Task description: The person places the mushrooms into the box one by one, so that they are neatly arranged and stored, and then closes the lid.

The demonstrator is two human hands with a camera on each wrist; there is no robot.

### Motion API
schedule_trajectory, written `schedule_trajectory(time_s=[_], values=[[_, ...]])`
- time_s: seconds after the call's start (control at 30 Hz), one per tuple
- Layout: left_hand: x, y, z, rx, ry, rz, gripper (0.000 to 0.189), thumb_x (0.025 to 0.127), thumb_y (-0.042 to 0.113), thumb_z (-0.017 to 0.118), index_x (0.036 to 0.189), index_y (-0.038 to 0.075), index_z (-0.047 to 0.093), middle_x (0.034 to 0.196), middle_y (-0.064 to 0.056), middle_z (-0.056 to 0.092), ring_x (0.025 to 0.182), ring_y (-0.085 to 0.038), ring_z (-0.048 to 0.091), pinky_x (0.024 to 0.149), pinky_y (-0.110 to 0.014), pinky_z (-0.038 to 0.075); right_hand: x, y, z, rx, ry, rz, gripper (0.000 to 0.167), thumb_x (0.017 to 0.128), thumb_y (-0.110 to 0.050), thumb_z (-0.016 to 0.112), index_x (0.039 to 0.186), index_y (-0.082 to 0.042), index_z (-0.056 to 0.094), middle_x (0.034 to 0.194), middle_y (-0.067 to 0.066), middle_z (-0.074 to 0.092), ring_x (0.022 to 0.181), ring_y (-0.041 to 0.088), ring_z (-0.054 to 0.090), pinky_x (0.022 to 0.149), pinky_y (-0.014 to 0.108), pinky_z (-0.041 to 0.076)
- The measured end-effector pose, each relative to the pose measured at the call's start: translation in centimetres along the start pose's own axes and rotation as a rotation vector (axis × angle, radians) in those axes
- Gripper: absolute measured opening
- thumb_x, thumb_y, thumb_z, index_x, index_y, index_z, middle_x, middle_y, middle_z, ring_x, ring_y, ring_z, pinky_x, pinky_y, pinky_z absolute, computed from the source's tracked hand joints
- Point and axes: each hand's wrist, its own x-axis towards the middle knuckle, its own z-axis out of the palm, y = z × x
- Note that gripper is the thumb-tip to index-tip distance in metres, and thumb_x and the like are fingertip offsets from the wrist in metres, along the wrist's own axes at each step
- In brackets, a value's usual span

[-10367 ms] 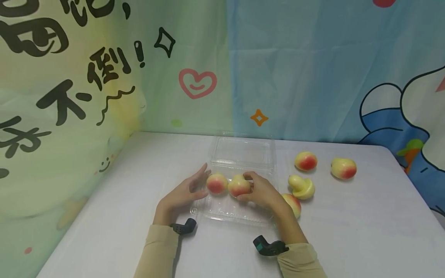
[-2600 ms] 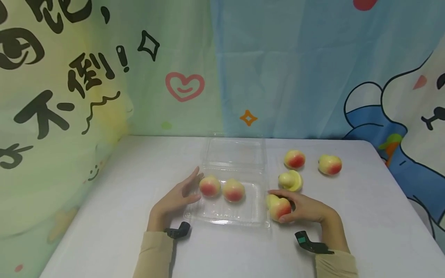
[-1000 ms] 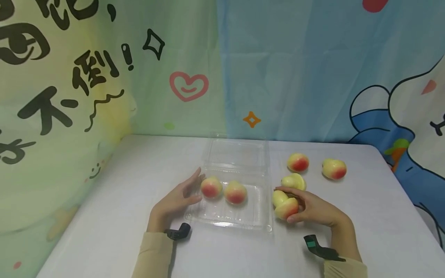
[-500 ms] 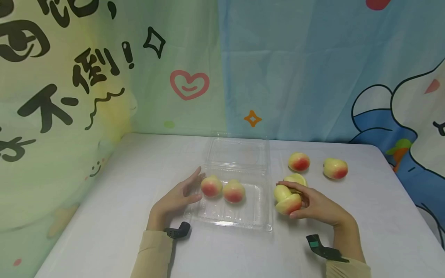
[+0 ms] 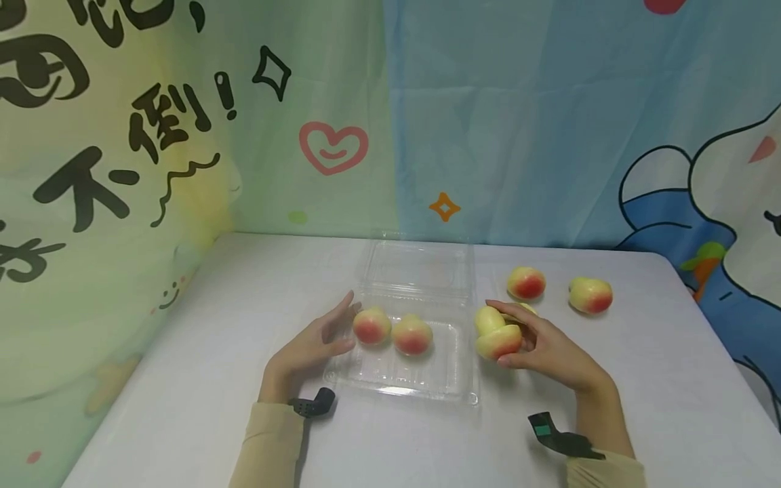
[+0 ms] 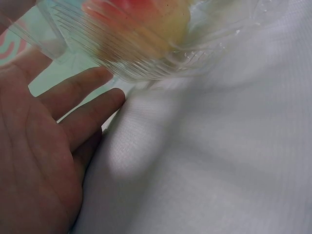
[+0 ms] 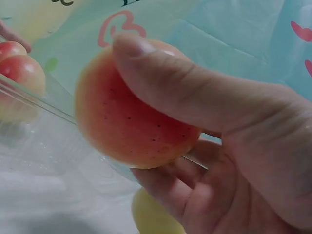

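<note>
Head view shows two fruits (image 5: 372, 327) in the clear box (image 5: 421, 383), the right hand (image 5: 546, 349) pinching a third fruit (image 5: 499, 342) beside it, left hand (image 5: 310, 347) with fingers spread, three loose fruits (image 5: 527, 282) left on the counter (image 5: 677, 379).

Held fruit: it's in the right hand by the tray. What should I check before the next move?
1. Grip: right hand has thumb and fingers round the fruit. Ok.
2. Lid open: it lies back, away from the tray. Ok.
3. Space: bare tray to the right of the two fruits inside. Ok.
4. Fruit well over the tray: it is only at the right edge. Not ok.
5. Left hand steadying the tray: near its left edge, contact unclear. Cannot tell.
</note>
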Motion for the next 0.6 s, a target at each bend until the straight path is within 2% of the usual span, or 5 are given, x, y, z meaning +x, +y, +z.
schedule_trajectory(time_s=[0.17, 0.33, 0.43, 0.53, 0.6], values=[[0.0, 0.1, 0.1, -0.05, 0.004, -0.025, 0.087, 0.088, 0.016, 0.067, 0.153, 0.031, 0.012, 0.155, 0.005, 0.031, 0.146, -0.011, 0.019, 0.12, -0.046, 0.007, 0.4, -0.7, 0.4, -0.006, 0.049, 0.012, 0.077, 0.08, -0.022, 0.076, 0.146, -0.022, 0.036, 0.15, 0.009, 0.034, 0.118, -0.006, 0.045, 0.094, 0.006, 0.039], [-0.1, 0.5, 0.2, -0.049, 0.007, -0.034, 0.085, 0.088, 0.016, 0.067, 0.152, 0.034, 0.013, 0.155, 0.004, 0.03, 0.146, -0.011, 0.019, 0.12, -0.046, 0.007, 0.9, -1.3, 1.0, -0.016, 0.095, 0.063, 0.072, 0.084, -0.028, 0.072, 0.146, -0.025, 0.037, 0.151, 0.007, 0.035, 0.124, 0.009, 0.046, 0.093, 0.006, 0.04], [-0.1, 0.5, 0.2, -0.047, 0.007, -0.033, 0.086, 0.088, 0.014, 0.066, 0.152, 0.032, 0.012, 0.156, 0.002, 0.03, 0.146, -0.012, 0.019, 0.12, -0.045, 0.007, 1.2, -1.6, 1.4, 0.007, 0.121, 0.056, 0.07, 0.085, -0.028, 0.071, 0.146, -0.025, 0.037, 0.151, 0.005, 0.036, 0.127, 0.006, 0.044, 0.093, 0.006, 0.04], [-0.1, 0.5, 0.1, -0.043, 0.011, -0.036, 0.085, 0.089, 0.014, 0.066, 0.152, 0.032, 0.012, 0.155, 0.002, 0.03, 0.146, -0.011, 0.019, 0.12, -0.045, 0.008, 1.5, -1.8, 1.8, 0.054, 0.128, 0.018, 0.07, 0.085, -0.022, 0.072, 0.146, -0.021, 0.038, 0.149, 0.005, 0.038, 0.121, -0.003, 0.046, 0.094, 0.007, 0.042], [-0.1, 0.1, 0.1, -0.045, 0.014, -0.031, 0.085, 0.089, 0.016, 0.066, 0.151, 0.036, 0.013, 0.155, 0.005, 0.031, 0.145, -0.009, 0.019, 0.121, -0.044, 0.008, 1.7, -1.9, 2.1, 0.062, 0.133, 0.012, 0.072, 0.084, -0.023, 0.073, 0.147, -0.02, 0.037, 0.148, 0.005, 0.04, 0.119, -0.005, 0.047, 0.093, 0.008, 0.043]])
